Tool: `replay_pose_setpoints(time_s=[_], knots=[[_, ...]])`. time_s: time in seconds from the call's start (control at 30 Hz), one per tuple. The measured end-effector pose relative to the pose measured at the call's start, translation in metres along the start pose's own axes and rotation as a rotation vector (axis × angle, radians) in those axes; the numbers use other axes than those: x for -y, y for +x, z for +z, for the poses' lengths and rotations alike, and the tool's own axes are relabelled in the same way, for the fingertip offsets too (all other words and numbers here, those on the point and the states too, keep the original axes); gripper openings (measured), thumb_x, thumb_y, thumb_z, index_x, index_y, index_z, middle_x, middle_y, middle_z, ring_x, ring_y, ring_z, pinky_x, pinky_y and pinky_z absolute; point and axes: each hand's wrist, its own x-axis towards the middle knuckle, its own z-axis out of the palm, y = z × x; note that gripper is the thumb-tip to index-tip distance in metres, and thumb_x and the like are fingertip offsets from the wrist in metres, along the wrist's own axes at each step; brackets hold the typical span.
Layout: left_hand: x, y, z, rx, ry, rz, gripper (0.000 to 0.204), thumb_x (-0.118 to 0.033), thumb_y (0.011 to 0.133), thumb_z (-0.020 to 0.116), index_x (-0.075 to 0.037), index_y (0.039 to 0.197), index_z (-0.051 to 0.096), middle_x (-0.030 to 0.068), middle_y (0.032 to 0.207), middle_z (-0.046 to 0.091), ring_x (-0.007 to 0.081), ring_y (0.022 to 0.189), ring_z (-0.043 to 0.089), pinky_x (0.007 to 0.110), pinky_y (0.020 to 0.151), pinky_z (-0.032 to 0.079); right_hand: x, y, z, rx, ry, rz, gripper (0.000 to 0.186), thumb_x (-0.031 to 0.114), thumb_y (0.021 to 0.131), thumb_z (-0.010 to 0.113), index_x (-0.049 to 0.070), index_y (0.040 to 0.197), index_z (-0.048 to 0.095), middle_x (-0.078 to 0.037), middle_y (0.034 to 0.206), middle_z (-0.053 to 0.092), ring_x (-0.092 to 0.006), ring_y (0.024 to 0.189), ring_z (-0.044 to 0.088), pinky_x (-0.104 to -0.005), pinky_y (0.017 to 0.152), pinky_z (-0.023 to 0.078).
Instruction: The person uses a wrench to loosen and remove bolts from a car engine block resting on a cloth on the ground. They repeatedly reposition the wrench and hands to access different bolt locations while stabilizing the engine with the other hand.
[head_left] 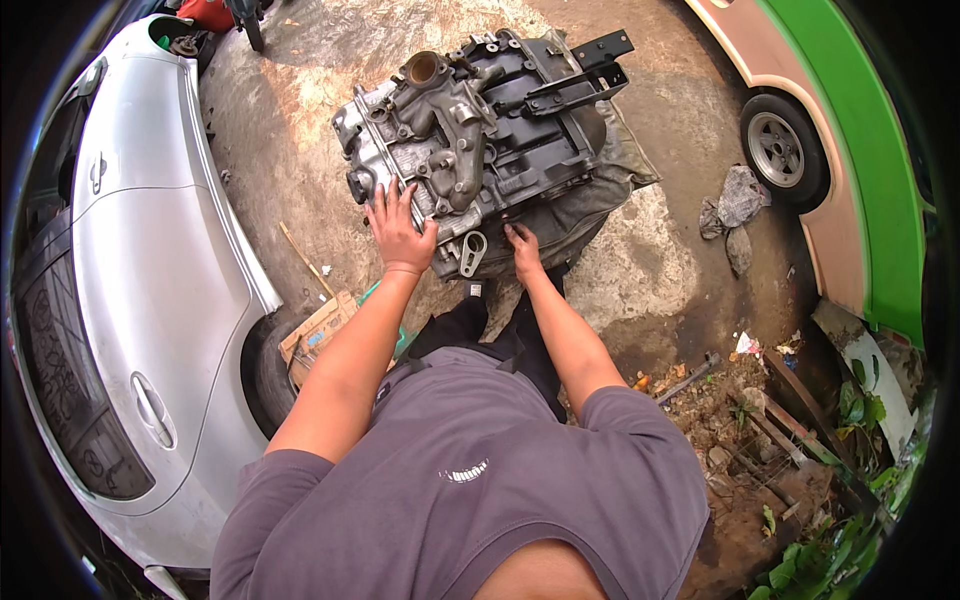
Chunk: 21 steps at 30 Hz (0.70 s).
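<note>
A dirty grey metal car engine (470, 150) lies in front of me on a dark cloth-like cover (620, 190). A branched metal manifold (455, 135) with a round opening sits on its upper side. My left hand (402, 235) rests on the engine's near left edge, its fingers spread over the metal. At the near side, my right hand (523, 252) touches the engine's lower edge with its fingers stretched forward, the tips partly in shadow. Between the hands, a pale metal bracket (471, 254) with a slot hangs off the engine. A black bracket (580, 85) projects at the far right.
A silver car (160, 230) stands close on my left, and a green and tan vehicle (850, 130) on the right. Flattened cardboard (318, 330) lies by the silver car's wheel. A crumpled plastic bag (738, 200) and rubble with wood pieces (760, 440) are on the right.
</note>
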Motion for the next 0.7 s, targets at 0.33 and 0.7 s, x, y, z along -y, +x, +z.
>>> replay_pose_setpoints(time_s=[0.33,0.7], knots=[[-0.001,0.0,0.0,-0.002,0.007,0.001,0.063,-0.028,0.073,0.06,-0.016,0.135,0.051,0.0113,0.151,0.039,0.035,0.144,0.026,0.057,0.118,0.011,0.08,0.02,-0.046,-0.085,-1.154,-0.583,0.037,0.037,0.076,0.078,0.006,0.094,0.071,-0.012,0.091,0.068,-0.0334,0.09,0.062,-0.0419,0.077,0.047],[0.001,0.0,0.001,0.004,-0.001,-0.02,0.062,-0.031,0.075,0.06,-0.017,0.135,0.051,0.0089,0.151,0.039,0.0333,0.143,0.028,0.058,0.117,0.012,0.196,-0.003,-0.002,0.202,-1.783,-1.019,0.016,0.028,0.076,0.073,0.016,0.085,0.069,-0.001,0.086,0.063,-0.0218,0.091,0.059,-0.0412,0.075,0.043]])
